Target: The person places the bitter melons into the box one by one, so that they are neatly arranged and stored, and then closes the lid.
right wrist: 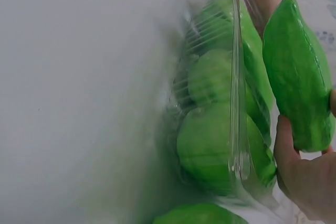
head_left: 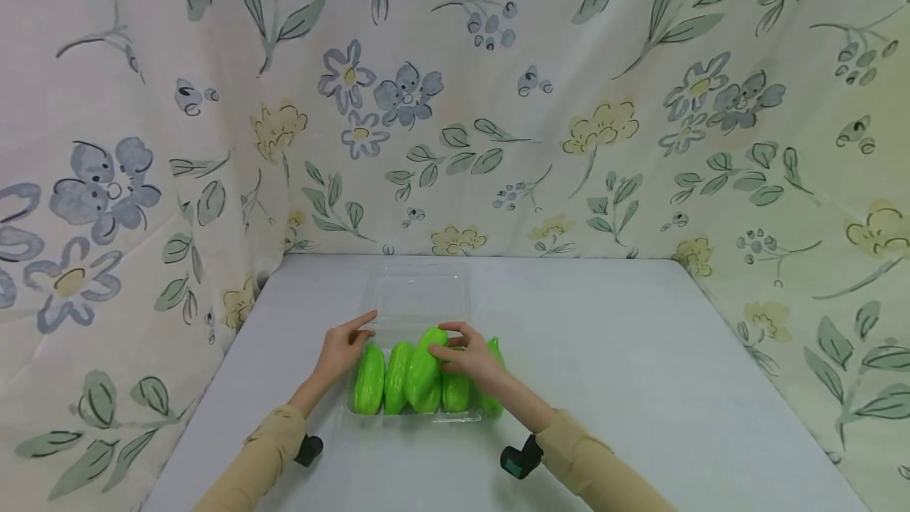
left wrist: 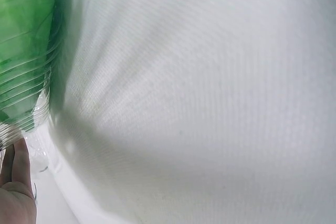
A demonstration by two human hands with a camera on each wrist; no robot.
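My right hand (head_left: 475, 355) grips a glossy green gourd-like fruit (head_left: 424, 370) with a pointed tip, tilted above the others. The right wrist view shows this fruit (right wrist: 296, 77) between thumb and fingers, outside the plastic wall. Similar green fruits (head_left: 369, 382) lie side by side in a clear plastic box (head_left: 455, 419). At the box's back left corner is my left hand (head_left: 343, 350), index finger stretched out and thumb apart from it. In the left wrist view, the left hand's fingers (left wrist: 21, 163) reach up to the ribbed corner.
The box's clear lid (head_left: 419, 291) lies folded back behind it. Another green fruit (head_left: 492, 405) lies on the white table (head_left: 604, 354) just right of the box, partly hidden by my right forearm. A flowered cloth (head_left: 498, 101) hangs behind and at both sides.
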